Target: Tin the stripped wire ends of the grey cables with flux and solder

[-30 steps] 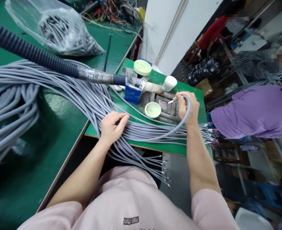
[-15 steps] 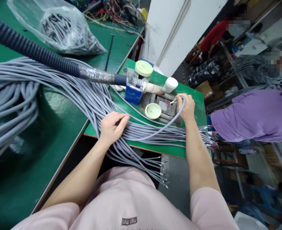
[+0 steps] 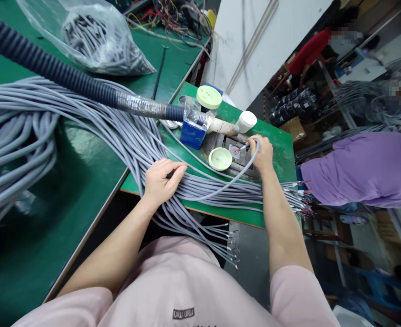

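Note:
Near its stripped end, a grey cable [image 3: 243, 175] is pinched in my right hand [image 3: 262, 153], and it arcs back toward the bundle. Its thin coloured wire ends [image 3: 238, 151] point left, at a grimy dark metal unit with a light square [image 3: 235, 151]. Whether the tips touch that square, I cannot tell. My left hand [image 3: 162, 181] lies over the grey cable bundle [image 3: 217, 190], fingers curled and thumb along the near side; its fingertips are partly hidden. Between the hands, a pale green round dish [image 3: 220, 159] sits at the unit's left side.
A ribbed black hose [image 3: 84, 88] crosses from the left, its nozzle above the unit beside a blue block [image 3: 192, 135]. A white tub [image 3: 246, 121] and a green-lidded jar [image 3: 209, 97] stand behind. A bag of grey pieces [image 3: 101, 43] lies back left. A person in purple [image 3: 360, 170] is at right.
My right hand has shifted slightly left and down with the cable, bringing the wire ends nearer the light square. My left hand stays on the bundle. The whole view has moved a little.

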Demonstrator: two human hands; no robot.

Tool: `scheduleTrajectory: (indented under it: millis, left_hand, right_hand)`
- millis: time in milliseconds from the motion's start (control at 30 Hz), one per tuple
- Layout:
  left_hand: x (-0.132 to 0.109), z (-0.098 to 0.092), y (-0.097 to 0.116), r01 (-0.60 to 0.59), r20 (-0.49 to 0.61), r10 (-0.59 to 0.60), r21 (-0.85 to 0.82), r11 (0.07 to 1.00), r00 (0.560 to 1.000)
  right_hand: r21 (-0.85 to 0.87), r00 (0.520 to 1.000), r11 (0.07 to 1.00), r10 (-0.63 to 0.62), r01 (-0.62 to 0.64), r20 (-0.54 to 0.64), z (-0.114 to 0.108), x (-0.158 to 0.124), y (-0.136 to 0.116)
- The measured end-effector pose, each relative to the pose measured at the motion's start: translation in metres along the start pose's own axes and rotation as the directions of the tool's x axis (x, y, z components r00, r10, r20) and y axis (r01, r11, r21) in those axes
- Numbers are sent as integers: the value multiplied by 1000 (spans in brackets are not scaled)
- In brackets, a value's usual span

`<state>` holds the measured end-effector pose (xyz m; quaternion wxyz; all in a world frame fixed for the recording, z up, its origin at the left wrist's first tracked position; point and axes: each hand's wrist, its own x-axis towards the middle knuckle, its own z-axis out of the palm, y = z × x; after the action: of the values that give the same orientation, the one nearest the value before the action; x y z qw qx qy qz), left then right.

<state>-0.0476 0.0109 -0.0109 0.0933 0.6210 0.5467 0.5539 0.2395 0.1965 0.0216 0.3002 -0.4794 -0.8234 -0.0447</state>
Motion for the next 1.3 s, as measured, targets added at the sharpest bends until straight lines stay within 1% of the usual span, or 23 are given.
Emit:
scheduleTrajectory:
  millis: [67, 133, 267, 367, 433, 467, 500, 533, 567, 600, 633, 667, 700, 733, 767, 833, 900, 1000, 1100, 1167, 1300]
  left_hand:
    - [0, 0, 0, -9, -2, 9, -1, 1000, 1000]
    - [0, 1, 0, -16, -5, 16, -2, 1000, 1000]
    - [1, 1, -3, -6, -8, 6, -9, 1000, 1000]
    - [-1, 0, 2, -18, -56, 15, -46, 999, 998]
    - [-4, 0, 16, -37, -90, 28, -105, 994, 996]
    - [-7, 0, 27, -41, -72, 31, -147, 988, 997]
    - [-10, 2, 38, -50, -23, 46, -214, 976, 999]
    - [-15, 3, 51, -50, 51, 69, -305, 951, 996]
    - [-19, 6, 63, -18, 139, 81, -405, 914, 987]
    - [-23, 9, 73, 69, 252, 62, -480, 875, 966]
    - [-27, 13, 82, 202, 377, 12, -523, 828, 926]
    - [-31, 16, 89, 369, 500, -68, -533, 761, 864]
    - [-34, 20, 93, 497, 591, -122, -528, 689, 797]
    - [-36, 24, 96, 590, 655, -162, -510, 626, 738]
    - [-37, 27, 96, 655, 694, -197, -491, 574, 692]
    - [-39, 32, 95, 734, 730, -256, -463, 496, 633]
    - [-39, 34, 94, 785, 752, -295, -448, 428, 590]
    - [-40, 35, 96, 842, 791, -314, -431, 324, 525]
    - [-41, 35, 100, 876, 816, -332, -397, 274, 474]
    - [-42, 35, 102, 879, 826, -320, -386, 279, 465]
    - [-45, 33, 102, 866, 835, -275, -393, 309, 477]
  right_hand:
    - [12, 1000, 1000, 5, -5, -7, -4, -1, -3]
    - [31, 999, 1000, 4, -3, -40, -15, -5, -11]
    - [75, 989, 997, -2, 13, -150, -54, -21, -43]
    - [70, 978, 993, -82, 97, -192, -83, -41, -72]
    - [58, 968, 985, -150, 165, -199, -95, -57, -89]
    - [49, 964, 979, -185, 197, -190, -98, -65, -97]
    - [39, 958, 971, -223, 234, -181, -101, -73, -103]
    - [31, 949, 962, -263, 272, -175, -102, -81, -109]
    - [24, 938, 951, -301, 309, -171, -102, -89, -114]
    - [18, 928, 940, -333, 341, -168, -102, -97, -119]
    - [14, 919, 931, -359, 365, -162, -101, -105, -124]
    - [11, 913, 923, -379, 385, -152, -100, -113, -129]
    - [9, 909, 917, -395, 399, -136, -99, -121, -134]
    - [11, 904, 910, -411, 415, -115, -98, -128, -139]
    - [17, 898, 902, -428, 432, -98, -97, -136, -145]
    - [36, 887, 888, -456, 459, -72, -96, -149, -154]
    - [51, 885, 884, -463, 465, -51, -94, -161, -162]
    - [53, 886, 884, -464, 464, -18, -92, -175, -170]
    - [41, 881, 880, -474, 473, 4, -92, -184, -174]
    - [34, 882, 882, -471, 470, 9, -93, -188, -174]
    - [37, 887, 887, -462, 461, 24, -95, -192, -177]
